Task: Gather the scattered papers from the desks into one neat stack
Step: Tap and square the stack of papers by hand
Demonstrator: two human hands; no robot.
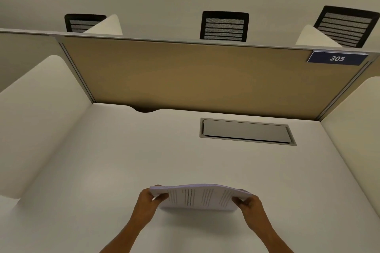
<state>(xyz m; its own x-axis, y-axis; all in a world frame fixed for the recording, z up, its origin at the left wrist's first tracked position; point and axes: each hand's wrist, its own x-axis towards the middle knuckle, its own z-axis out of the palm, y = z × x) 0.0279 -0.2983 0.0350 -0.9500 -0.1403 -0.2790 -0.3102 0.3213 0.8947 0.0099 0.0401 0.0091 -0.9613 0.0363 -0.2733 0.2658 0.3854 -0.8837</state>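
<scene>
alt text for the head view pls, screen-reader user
Two hands, left hand and right hand, grip the short ends of a paper stack above a white desk. Behind stand a tan partition, sign 305 and three black chairs.

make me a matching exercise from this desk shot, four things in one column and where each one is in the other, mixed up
Things:
1. stack of papers
2. number plate 305
3. grey cable hatch
4. black mesh chairs

Places:
A. behind the tan partition
B. set into the desk top, right of centre
C. held between the left hand and right hand
D. upper right corner of the partition

Pairs: 1-C, 2-D, 3-B, 4-A
</scene>
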